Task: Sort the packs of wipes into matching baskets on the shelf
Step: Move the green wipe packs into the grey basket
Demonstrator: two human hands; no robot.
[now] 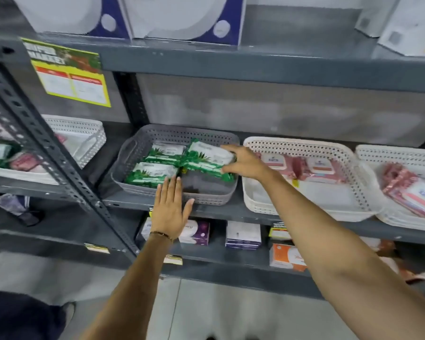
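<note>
Green wipes packs (157, 165) (three) — grey basket (157, 136)

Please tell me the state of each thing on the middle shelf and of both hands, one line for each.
Grey basket: holds three green packs, front right corner bare.
Green pack: gripped by the right hand, tilted, above the other packs.
Right hand: closed on the green pack.
Left hand: open, flat, fingers at the grey basket's front rim.
White basket: holds pink packs at the back, front part bare.
Far right basket: holds pink packs.
</note>
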